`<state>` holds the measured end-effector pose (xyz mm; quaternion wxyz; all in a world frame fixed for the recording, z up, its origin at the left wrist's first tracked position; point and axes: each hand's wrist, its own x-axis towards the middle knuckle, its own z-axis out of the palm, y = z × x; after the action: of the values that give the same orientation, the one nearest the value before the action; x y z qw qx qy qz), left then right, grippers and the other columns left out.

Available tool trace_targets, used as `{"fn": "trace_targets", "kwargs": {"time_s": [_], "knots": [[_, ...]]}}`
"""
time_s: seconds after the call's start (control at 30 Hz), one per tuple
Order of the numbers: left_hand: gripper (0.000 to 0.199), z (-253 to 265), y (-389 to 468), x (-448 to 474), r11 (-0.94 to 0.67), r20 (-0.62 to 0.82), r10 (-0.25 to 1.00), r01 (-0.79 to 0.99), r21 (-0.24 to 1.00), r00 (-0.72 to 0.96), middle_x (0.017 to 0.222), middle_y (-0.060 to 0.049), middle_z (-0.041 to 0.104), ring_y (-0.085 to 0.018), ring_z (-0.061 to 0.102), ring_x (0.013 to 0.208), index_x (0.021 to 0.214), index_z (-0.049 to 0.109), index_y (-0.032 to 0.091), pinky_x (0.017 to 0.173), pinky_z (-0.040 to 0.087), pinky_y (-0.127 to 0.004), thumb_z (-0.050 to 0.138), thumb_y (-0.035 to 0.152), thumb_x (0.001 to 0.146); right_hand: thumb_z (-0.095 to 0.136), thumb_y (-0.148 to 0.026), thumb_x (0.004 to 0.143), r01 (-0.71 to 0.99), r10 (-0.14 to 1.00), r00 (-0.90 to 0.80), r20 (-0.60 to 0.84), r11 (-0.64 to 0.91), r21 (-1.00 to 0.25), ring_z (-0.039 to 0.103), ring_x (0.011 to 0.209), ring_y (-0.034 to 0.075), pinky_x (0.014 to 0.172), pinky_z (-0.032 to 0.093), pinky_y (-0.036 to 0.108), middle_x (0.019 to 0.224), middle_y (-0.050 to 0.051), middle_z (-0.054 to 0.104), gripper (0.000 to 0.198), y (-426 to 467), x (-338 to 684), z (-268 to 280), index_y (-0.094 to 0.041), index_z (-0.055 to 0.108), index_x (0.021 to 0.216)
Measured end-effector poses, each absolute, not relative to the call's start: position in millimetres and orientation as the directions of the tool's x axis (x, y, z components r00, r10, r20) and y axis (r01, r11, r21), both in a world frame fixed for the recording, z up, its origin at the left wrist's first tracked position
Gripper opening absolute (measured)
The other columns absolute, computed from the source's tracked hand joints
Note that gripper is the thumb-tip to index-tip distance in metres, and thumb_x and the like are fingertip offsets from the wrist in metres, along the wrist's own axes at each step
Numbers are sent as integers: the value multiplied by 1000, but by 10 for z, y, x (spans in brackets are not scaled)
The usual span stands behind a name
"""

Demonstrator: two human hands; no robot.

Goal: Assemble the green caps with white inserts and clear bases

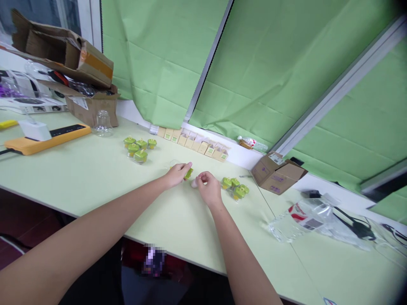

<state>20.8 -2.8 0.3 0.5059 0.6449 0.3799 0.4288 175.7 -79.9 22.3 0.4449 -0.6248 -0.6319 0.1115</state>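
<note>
Green lid (189, 173) partly behind left hand (177, 174)

On the table (178, 222), around the left hand (178, 174) and right hand (209, 188) at the clock's centre, a row of small boxes (202, 147) stands at 12, before a curtain (159, 80). One cluster of tubs (140, 156) sits at 10, a jar (103, 127) beyond it; another cluster (235, 182) sits at 3. A large bottle (302, 220) lies at 4.
</note>
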Motion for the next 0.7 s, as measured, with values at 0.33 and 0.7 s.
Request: {"fn": "trace_targets", "kwargs": {"time_s": [0.33,0.7], "knots": [[57,-27,-56,244,-121,99,915,32,992,391,67,-3,61,-13,53,47,81,63,16,46,37,-27,50,72,83,56,-36,80,700,900,180,396,166,-695,63,69,18,68,45,30,74,0,71,14,-784,1794,234,-23,62,79],[59,-13,-92,246,-140,99,901,67,988,422,70,-5,63,-16,60,55,82,65,15,48,41,-27,50,72,82,57,-37,79,705,899,200,389,143,-694,63,67,17,66,45,29,73,0,70,15,-752,1834,200,-23,63,79]]}}
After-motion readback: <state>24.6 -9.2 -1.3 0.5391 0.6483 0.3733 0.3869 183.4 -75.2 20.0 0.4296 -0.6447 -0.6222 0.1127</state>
